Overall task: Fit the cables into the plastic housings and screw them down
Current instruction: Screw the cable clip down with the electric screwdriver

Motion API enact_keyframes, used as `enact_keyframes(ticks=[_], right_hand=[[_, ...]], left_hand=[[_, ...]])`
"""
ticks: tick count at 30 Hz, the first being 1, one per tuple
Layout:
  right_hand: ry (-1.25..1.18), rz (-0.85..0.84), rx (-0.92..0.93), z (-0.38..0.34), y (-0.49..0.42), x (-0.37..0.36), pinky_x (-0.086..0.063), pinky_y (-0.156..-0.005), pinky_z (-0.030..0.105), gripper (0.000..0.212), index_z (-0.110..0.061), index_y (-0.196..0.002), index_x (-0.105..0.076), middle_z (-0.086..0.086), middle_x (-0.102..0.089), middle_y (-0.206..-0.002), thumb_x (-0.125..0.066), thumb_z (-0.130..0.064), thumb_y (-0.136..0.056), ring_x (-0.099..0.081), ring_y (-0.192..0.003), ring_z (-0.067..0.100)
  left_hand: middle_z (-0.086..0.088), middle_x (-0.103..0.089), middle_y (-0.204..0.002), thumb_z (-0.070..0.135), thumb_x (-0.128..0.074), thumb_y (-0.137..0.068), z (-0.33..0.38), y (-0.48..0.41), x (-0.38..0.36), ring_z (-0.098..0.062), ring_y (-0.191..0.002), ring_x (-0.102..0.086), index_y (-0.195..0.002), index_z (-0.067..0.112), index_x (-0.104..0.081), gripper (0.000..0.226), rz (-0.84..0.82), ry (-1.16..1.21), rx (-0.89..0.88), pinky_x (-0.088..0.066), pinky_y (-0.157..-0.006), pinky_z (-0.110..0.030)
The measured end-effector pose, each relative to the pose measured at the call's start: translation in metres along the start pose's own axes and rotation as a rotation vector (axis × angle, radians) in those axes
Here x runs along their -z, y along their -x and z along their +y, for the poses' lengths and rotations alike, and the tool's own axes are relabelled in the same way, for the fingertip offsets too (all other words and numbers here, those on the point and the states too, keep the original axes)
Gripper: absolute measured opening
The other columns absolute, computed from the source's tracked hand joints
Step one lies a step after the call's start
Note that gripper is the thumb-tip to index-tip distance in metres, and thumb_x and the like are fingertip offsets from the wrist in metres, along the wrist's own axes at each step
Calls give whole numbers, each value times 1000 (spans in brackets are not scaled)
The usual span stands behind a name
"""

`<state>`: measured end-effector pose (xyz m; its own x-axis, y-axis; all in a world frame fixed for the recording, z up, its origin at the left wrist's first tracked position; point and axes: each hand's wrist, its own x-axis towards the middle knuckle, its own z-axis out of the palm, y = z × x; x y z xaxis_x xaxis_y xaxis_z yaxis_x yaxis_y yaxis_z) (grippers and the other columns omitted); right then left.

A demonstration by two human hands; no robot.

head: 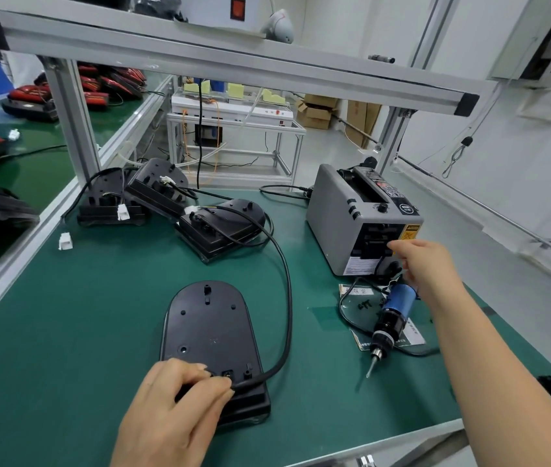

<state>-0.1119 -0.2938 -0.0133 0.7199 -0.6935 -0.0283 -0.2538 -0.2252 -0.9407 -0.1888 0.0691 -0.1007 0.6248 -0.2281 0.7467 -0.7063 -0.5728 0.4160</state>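
A black plastic housing [211,328] lies flat on the green mat in front of me. My left hand [174,404] pinches the end of a thick black cable [288,291] against the housing's near end. The cable loops back to a housing [223,227] farther off. My right hand [424,264] reaches to the outlet slot of the grey tape dispenser [341,210], fingertips at the slot; whether it holds tape cannot be told. A blue and black electric screwdriver [390,318] lies on the mat under my right forearm, beside some small black screws [365,305].
Two more black housings [152,188] with cables and white connectors [123,212] lean against the aluminium frame post [71,119] at the back left. A loose white connector [65,241] lies on the mat. Red and black parts [31,99] sit on the left bench.
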Motion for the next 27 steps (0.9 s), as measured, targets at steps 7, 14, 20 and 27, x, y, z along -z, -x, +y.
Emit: enact_keyframes(ticks=[7,14,20,27], right_hand=[[-192,7,-173,-4,-19,-19,-31,-34,13,13,-9,-78,-58,2,-48,-65,-67,-15,-85,-37,-50,10],[-314,38,-200,-4,-20,-26,-34,-35,12,12,-9,-76,-60,1,-47,-61,-67,-14,-85,-34,-44,8],[-352,66,-185,-2,-22,-30,-34,-35,14,14,-10,-75,-55,1,-46,-59,-66,-11,-84,-35,-37,6],[-367,99,-192,-5,-20,-33,-33,-34,14,13,-10,-76,-54,2,-46,-61,-64,-9,-83,-36,-42,8]], left_hand=[[17,-46,-86,37,-55,-84,-1,0,0,-4,-87,-52,-87,34,-60,6,0,-1,-5,-47,-57,-24],[15,-47,-86,38,-55,-86,-3,2,-1,-4,-87,-52,-86,33,-61,8,-1,-6,-11,-42,-63,-17],[13,-47,-85,36,-55,-86,-1,0,-1,-5,-86,-52,-87,32,-60,7,13,-6,-17,-46,-58,-23],[13,-47,-84,36,-55,-85,0,0,0,-4,-86,-52,-87,33,-59,6,15,-11,-11,-47,-57,-24]])
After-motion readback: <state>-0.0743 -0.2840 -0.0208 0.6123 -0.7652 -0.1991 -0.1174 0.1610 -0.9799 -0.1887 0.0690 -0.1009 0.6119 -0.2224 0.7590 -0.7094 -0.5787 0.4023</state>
